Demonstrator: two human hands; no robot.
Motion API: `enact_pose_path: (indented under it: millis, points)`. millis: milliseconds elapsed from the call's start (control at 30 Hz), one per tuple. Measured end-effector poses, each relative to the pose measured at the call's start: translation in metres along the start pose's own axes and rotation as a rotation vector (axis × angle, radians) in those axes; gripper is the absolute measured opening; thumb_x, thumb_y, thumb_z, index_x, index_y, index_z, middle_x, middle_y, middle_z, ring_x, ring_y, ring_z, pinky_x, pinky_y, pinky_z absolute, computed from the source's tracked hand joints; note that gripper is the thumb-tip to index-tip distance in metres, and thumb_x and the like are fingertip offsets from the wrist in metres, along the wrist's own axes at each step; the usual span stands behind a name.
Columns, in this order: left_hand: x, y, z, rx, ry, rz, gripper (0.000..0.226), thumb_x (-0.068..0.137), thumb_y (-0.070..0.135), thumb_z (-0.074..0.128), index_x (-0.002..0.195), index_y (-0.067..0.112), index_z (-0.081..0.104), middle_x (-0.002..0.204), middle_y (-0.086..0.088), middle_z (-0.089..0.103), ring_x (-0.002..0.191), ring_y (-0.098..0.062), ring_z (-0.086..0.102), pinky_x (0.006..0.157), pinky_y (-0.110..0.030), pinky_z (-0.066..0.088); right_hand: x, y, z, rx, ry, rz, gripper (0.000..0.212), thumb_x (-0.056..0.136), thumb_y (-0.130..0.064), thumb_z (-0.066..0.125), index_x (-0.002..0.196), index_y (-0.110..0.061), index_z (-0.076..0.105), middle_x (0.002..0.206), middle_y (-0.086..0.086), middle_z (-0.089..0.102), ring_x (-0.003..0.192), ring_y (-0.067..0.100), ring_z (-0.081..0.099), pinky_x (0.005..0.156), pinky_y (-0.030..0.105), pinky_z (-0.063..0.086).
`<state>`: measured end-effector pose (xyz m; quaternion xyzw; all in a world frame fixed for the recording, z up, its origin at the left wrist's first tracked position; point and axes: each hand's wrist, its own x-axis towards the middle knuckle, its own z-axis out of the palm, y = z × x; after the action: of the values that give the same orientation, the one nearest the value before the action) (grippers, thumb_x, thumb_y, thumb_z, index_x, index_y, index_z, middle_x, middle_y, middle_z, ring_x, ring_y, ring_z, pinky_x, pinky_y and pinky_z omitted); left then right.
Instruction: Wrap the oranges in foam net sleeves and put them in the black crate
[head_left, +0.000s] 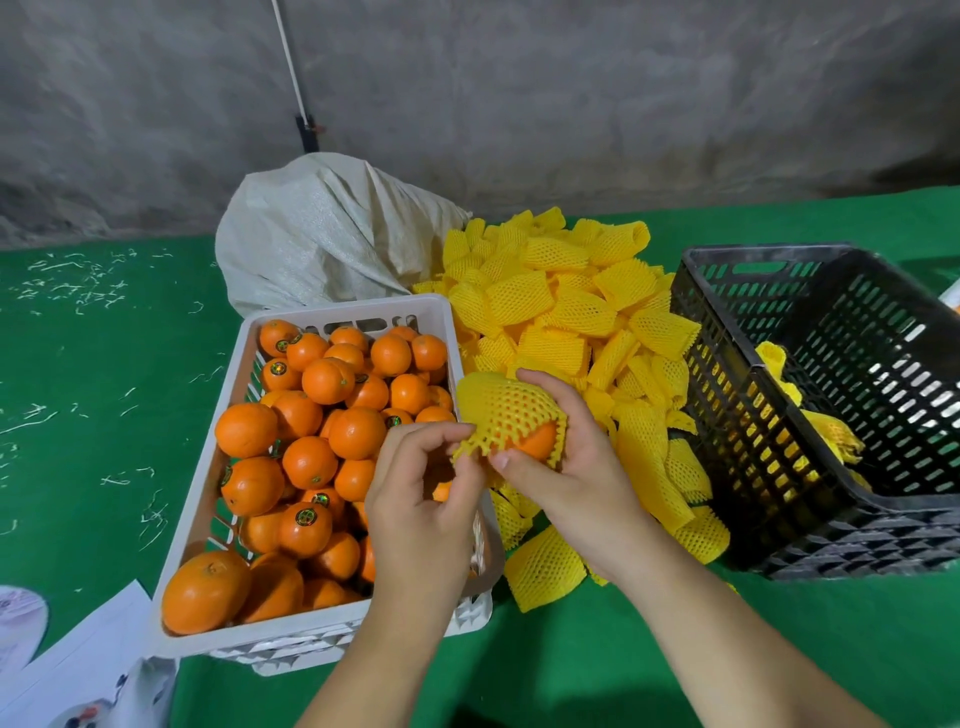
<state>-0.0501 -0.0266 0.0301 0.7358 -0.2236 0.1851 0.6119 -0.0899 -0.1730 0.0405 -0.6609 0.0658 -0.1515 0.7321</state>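
Note:
My right hand (571, 467) grips an orange (537, 440) that is mostly covered by a yellow foam net sleeve (506, 410). My left hand (421, 499) pinches the sleeve's open lower edge beside it, above the right rim of the white crate (208, 519). That crate is full of several loose oranges (311, 415). The black crate (769, 447) stands tilted at the right with a few wrapped oranges (831, 431) inside. A pile of empty foam sleeves (561, 301) lies between the two crates.
A pale woven sack (322, 228) sits behind the white crate against the grey wall. The table has a green cover (93, 405) strewn with small white scraps at the left. White paper and printed items (78, 670) lie at the bottom left corner.

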Motion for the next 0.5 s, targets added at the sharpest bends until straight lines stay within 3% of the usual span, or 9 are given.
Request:
enact_pose_path:
  millis: [100, 200, 300, 367, 433, 500]
  points:
    - [-0.001, 0.002, -0.001, 0.020, -0.016, 0.130, 0.019, 0.095, 0.018, 0.066, 0.109, 0.031, 0.069, 0.105, 0.017, 0.060, 0.095, -0.007, 0.063, 0.080, -0.015, 0.045, 0.003, -0.002, 0.006, -0.008, 0.181, -0.066, 0.067, 0.067, -0.030, 0.081, 0.129, -0.034, 0.057, 0.117, -0.003, 0.072, 0.106, 0.014, 0.072, 0.081, 0.027, 0.058]
    - [-0.001, 0.004, 0.003, 0.013, -0.045, 0.255, 0.017, 0.096, 0.013, 0.065, 0.110, 0.022, 0.068, 0.105, 0.008, 0.059, 0.096, -0.002, 0.061, 0.082, -0.015, 0.045, -0.001, 0.003, 0.018, -0.076, 0.333, -0.098, 0.065, 0.059, -0.038, 0.077, 0.119, -0.039, 0.052, 0.115, -0.002, 0.065, 0.100, 0.013, 0.069, 0.075, 0.027, 0.057]
    - [0.000, 0.007, 0.003, -0.026, -0.083, 0.299, 0.016, 0.096, 0.013, 0.065, 0.110, 0.021, 0.068, 0.106, 0.007, 0.059, 0.099, -0.003, 0.060, 0.084, -0.016, 0.045, -0.003, 0.006, 0.021, -0.105, 0.353, -0.134, 0.063, 0.059, -0.033, 0.073, 0.115, -0.043, 0.046, 0.121, 0.003, 0.057, 0.108, 0.024, 0.064, 0.080, 0.037, 0.058]
    - [-0.002, 0.010, 0.004, -0.110, -0.107, 0.149, 0.016, 0.095, 0.024, 0.065, 0.110, 0.028, 0.067, 0.113, 0.008, 0.060, 0.106, -0.011, 0.062, 0.088, -0.021, 0.049, -0.006, 0.005, 0.020, -0.095, 0.304, -0.145, 0.068, 0.059, -0.028, 0.070, 0.122, -0.041, 0.046, 0.129, 0.007, 0.052, 0.114, 0.025, 0.061, 0.085, 0.036, 0.057]
    - [-0.007, 0.018, 0.010, -0.352, -0.088, -0.201, 0.031, 0.092, 0.045, 0.065, 0.119, 0.030, 0.065, 0.127, -0.005, 0.061, 0.119, -0.025, 0.063, 0.098, -0.037, 0.054, -0.010, 0.004, 0.017, -0.124, 0.209, -0.124, 0.076, 0.064, -0.028, 0.070, 0.134, -0.046, 0.045, 0.142, 0.003, 0.044, 0.125, 0.019, 0.057, 0.091, 0.029, 0.056]
    - [-0.011, 0.022, 0.016, -0.500, -0.044, -0.456, 0.050, 0.086, 0.062, 0.063, 0.124, 0.029, 0.060, 0.133, -0.017, 0.061, 0.123, -0.033, 0.063, 0.103, -0.051, 0.055, -0.013, 0.001, 0.015, -0.023, 0.039, -0.079, 0.072, 0.073, -0.035, 0.070, 0.141, -0.045, 0.047, 0.150, 0.004, 0.040, 0.133, 0.022, 0.053, 0.100, 0.038, 0.054]
